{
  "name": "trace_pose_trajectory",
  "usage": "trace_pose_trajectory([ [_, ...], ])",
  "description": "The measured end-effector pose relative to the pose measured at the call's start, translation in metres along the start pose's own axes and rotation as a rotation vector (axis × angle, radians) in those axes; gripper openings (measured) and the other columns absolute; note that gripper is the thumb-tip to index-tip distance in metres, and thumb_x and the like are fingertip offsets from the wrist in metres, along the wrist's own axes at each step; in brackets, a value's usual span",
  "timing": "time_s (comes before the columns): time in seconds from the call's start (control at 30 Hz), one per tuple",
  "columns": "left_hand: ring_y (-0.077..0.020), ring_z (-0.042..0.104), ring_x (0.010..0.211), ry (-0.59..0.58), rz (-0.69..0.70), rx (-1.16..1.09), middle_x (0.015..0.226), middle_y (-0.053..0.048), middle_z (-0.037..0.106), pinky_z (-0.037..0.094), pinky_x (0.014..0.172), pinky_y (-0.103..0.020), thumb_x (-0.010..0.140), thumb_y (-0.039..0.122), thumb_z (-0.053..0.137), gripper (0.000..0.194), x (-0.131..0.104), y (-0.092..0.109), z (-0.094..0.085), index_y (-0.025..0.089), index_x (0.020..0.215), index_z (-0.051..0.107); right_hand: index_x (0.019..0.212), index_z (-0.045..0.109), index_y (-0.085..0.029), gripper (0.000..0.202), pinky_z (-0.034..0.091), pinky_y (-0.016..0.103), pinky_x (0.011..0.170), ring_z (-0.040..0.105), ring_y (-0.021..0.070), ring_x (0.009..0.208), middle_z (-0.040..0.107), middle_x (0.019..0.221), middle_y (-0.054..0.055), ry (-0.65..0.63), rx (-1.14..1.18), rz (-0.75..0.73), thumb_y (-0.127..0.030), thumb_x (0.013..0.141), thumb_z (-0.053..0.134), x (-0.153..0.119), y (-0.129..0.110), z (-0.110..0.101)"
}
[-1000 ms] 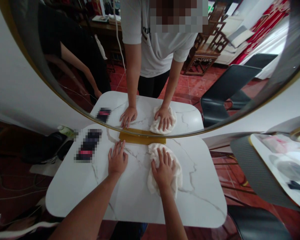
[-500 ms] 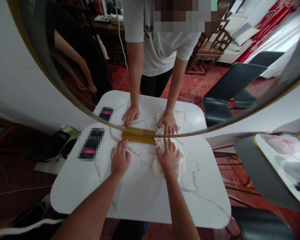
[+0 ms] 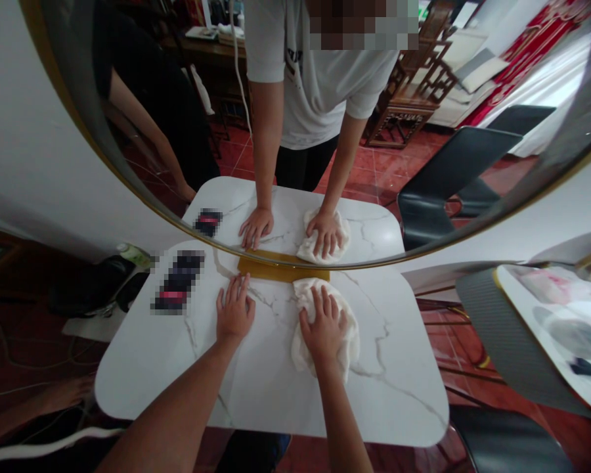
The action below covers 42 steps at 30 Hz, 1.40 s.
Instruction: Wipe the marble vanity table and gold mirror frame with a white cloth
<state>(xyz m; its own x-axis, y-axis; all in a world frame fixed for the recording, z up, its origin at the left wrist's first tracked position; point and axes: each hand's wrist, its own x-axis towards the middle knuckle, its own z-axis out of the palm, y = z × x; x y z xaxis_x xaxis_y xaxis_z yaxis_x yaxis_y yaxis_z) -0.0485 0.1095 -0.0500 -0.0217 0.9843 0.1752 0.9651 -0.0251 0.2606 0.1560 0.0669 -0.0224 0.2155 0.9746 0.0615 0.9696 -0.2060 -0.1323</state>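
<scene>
My right hand (image 3: 324,328) lies flat on a crumpled white cloth (image 3: 349,348), fingers spread, pressing it against the marbled white table (image 3: 398,394). My left hand (image 3: 235,309) rests open on the tabletop to the left, its palm down and nothing under it that I can see. Beyond both hands, a gold-coloured strip (image 3: 276,268) sits at the far edge of the table, below the mirror (image 3: 325,164). The mirror shows both hands and the cloth again. Left of my left hand is a dark, pixelated flat item (image 3: 180,279) with a pink band.
The mirror's gold rim curves low over the table's far side. A black chair (image 3: 502,437) stands at the lower right, and a tray-like surface (image 3: 517,309) holds items at right. Another person's arm (image 3: 44,407) reaches in at lower left. A white cable (image 3: 49,447) runs there.
My right hand and the cloth have moved back towards me, away from the gold strip, uncovering its right end. My left hand has stayed nearly in place. Another person's arm has appeared at lower left.
</scene>
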Motion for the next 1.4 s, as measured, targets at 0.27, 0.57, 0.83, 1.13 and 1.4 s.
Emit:
trace_pose_trajectory([
  [0.27,-0.0214,0.027,0.135,0.0,-0.001,-0.002,0.143,-0.008,0.038,0.017,0.11,-0.047,0.086,0.019,0.036,0.058,0.0,-0.001,0.001,0.023,0.143,0.024,0.145,0.015,-0.028,0.058,0.021,0.05,0.103,0.023,0.0262,0.133,0.02,0.15,0.003,0.026,0.012,0.069,-0.038,0.091,0.034,-0.004,-0.005,-0.001],
  [0.57,-0.0213,0.027,0.135,0.009,-0.006,-0.009,0.143,-0.007,0.038,0.016,0.111,-0.047,0.086,0.018,0.036,0.059,0.0,0.001,0.0,0.024,0.143,0.025,0.143,0.021,-0.03,0.053,0.023,0.052,0.1,0.025,0.0276,0.131,0.024,0.149,0.003,0.066,0.006,0.159,-0.039,0.092,0.029,0.033,-0.006,-0.001],
  [0.83,-0.0215,0.027,0.135,0.006,-0.004,-0.011,0.143,-0.008,0.038,0.016,0.111,-0.047,0.086,0.019,0.037,0.058,-0.001,0.0,0.001,0.023,0.143,0.024,0.142,0.024,-0.03,0.053,0.024,0.05,0.099,0.025,0.027,0.13,0.023,0.149,0.003,0.055,0.012,0.13,-0.04,0.091,0.033,0.036,-0.002,0.001],
  [1.13,-0.0212,0.027,0.135,0.012,-0.007,-0.027,0.144,-0.007,0.037,0.016,0.111,-0.046,0.086,0.018,0.036,0.058,-0.001,0.001,0.001,0.023,0.143,0.025,0.142,0.025,-0.03,0.054,0.022,0.049,0.101,0.026,0.0266,0.131,0.02,0.15,0.003,0.017,0.011,0.08,-0.041,0.09,0.036,0.02,-0.009,0.0],
  [1.4,-0.0214,0.027,0.135,0.014,0.001,-0.012,0.143,-0.008,0.038,0.016,0.11,-0.047,0.086,0.018,0.036,0.059,-0.001,0.0,0.003,0.023,0.143,0.024,0.143,0.022,-0.03,0.058,0.019,0.052,0.102,0.022,0.0279,0.133,0.017,0.151,0.003,-0.024,0.044,0.027,-0.043,0.089,0.039,0.014,-0.037,0.006],
])
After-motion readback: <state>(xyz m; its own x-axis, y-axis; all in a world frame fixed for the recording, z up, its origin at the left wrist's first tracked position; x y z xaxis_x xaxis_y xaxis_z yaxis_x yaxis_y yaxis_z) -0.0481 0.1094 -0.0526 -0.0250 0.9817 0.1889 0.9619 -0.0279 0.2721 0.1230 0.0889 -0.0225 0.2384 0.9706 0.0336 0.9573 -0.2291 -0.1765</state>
